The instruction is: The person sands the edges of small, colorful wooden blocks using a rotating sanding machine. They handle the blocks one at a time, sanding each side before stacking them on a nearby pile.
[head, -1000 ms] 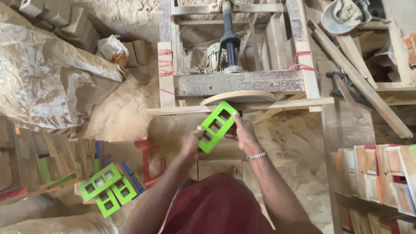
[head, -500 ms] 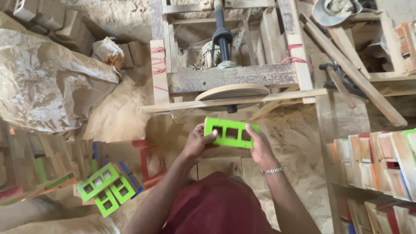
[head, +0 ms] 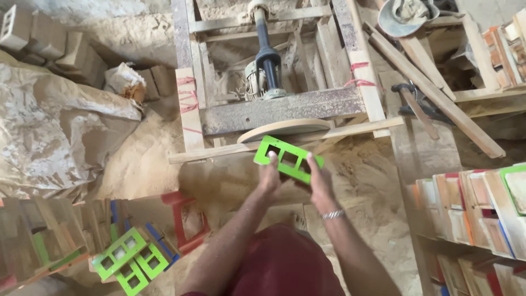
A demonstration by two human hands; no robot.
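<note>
Gripping the green frame (head: 289,159) from both sides: left hand (head: 269,178) on its near-left edge, right hand (head: 319,181) on the lower right end, both clamped. Long axis runs 10-to-4 o'clock, its upper edge just under the round wooden disc (head: 285,130) at 12. Open sawdust floor (head: 378,181) toward 3; green frame pile (head: 129,260) well apart at 8.

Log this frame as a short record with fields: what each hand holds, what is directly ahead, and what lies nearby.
left hand: grips the green frame at its left part
right hand: grips the same frame at its right part
ahead: round wooden disc on a motor stand
lower left: more green frames
right: stacked painted wooden pieces
ground: sawdust
</note>
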